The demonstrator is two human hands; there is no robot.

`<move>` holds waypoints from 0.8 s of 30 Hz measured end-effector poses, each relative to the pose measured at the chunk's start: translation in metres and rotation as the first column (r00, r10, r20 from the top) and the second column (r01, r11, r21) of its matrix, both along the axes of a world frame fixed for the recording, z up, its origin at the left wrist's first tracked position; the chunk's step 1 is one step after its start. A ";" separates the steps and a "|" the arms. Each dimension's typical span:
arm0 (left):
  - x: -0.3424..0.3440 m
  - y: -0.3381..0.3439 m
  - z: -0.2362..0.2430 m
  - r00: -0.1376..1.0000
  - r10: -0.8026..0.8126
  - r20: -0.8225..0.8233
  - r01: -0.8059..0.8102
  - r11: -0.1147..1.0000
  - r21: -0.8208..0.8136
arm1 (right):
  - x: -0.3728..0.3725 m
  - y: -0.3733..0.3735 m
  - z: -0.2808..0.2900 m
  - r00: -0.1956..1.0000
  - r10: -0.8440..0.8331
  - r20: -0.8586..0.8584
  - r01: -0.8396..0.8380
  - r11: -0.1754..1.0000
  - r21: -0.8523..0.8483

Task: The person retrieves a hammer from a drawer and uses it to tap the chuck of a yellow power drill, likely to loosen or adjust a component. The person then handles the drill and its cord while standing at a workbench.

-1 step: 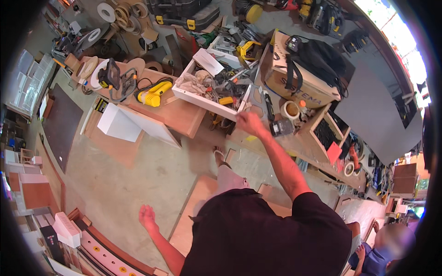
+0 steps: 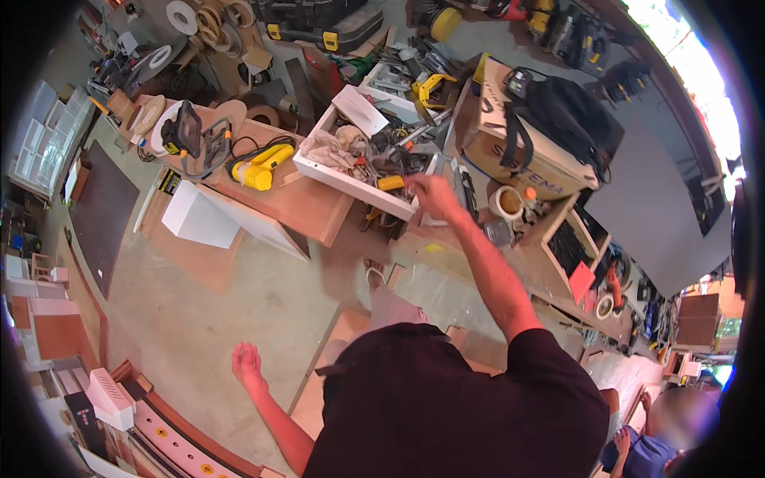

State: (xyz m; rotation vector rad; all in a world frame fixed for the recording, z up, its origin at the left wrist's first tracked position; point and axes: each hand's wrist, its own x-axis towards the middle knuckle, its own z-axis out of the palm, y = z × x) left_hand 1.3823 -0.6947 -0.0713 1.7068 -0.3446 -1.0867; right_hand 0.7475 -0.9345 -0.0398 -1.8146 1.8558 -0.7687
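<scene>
My right hand [image 2: 430, 195] is at the right end of a white open box [image 2: 343, 179] full of tools and crumpled cloth, beside a yellow object [image 2: 390, 182]; its fingers are curled, and whatever they grip is hidden. My left hand [image 2: 248, 362] hangs over the concrete floor [image 2: 175, 319], empty, fingers loosely bent and apart. Right of the box are a cardboard carton [image 2: 498, 151] with a black bag [image 2: 558, 119] on it and a tape roll [image 2: 507, 203].
A yellow power tool [image 2: 257, 167] lies on a wooden bench [image 2: 315, 219]. White panels [image 2: 203, 219] stand below it. A wooden crate [image 2: 562, 239] sits at right. A co-worker in blue [image 2: 645, 454] is at lower right. Boards [image 2: 60, 334] line the left side.
My right hand has risen slightly toward the box's inside. My left hand has shifted a little up and to the left.
</scene>
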 end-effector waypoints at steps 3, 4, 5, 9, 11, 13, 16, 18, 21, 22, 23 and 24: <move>-0.079 -0.121 -0.051 0.979 -0.205 -0.001 0.205 0.978 0.049 | -0.069 -0.114 -0.024 0.976 -0.041 -0.214 -0.002 0.981 -0.195; -0.110 -0.164 -0.063 0.961 -0.275 0.009 0.274 0.959 0.079 | -0.081 -0.156 -0.015 0.962 -0.029 -0.271 -0.024 0.982 -0.189; -0.143 -0.193 -0.056 0.937 -0.349 0.026 0.348 0.936 0.051 | -0.077 -0.174 -0.016 0.951 0.002 -0.310 -0.045 0.990 -0.132; -0.263 -0.292 0.000 0.622 -0.752 0.217 0.775 0.631 -0.035 | -0.082 -0.215 -0.042 0.834 0.187 -0.519 -0.213 0.977 0.010; -0.295 -0.320 0.033 0.465 -0.829 0.310 0.863 0.503 0.051 | -0.071 -0.224 -0.042 0.780 0.189 -0.597 -0.122 0.981 0.152; -0.315 -0.356 0.033 0.351 -0.785 0.511 0.902 0.430 0.042 | -0.074 -0.233 -0.056 0.784 0.141 -0.605 -0.005 0.976 0.220; -0.342 -0.418 0.027 0.213 -0.626 0.750 0.928 0.370 0.045 | -0.085 -0.241 -0.064 0.704 0.198 -0.682 0.005 0.959 0.284; -0.351 -0.458 0.013 0.125 -0.491 0.862 0.938 0.342 0.059 | -0.078 -0.239 -0.056 0.703 0.267 -0.659 -0.059 0.946 0.319; -0.383 -0.504 0.009 -0.079 -0.342 0.936 0.917 0.342 0.203 | -0.072 -0.237 -0.026 0.722 0.252 -0.644 -0.114 0.962 0.249; -0.392 -0.515 0.009 -0.166 -0.305 0.938 0.896 0.350 0.273 | -0.068 -0.234 -0.016 0.740 0.225 -0.634 -0.120 0.971 0.205; -0.394 -0.526 0.002 -0.212 -0.376 0.902 0.895 0.297 0.333 | -0.062 -0.232 -0.006 0.721 0.217 -0.658 -0.092 0.971 0.220; -0.396 -0.537 -0.006 -0.259 -0.432 0.864 0.891 0.237 0.386 | -0.053 -0.232 0.010 0.702 0.200 -0.684 -0.058 0.973 0.225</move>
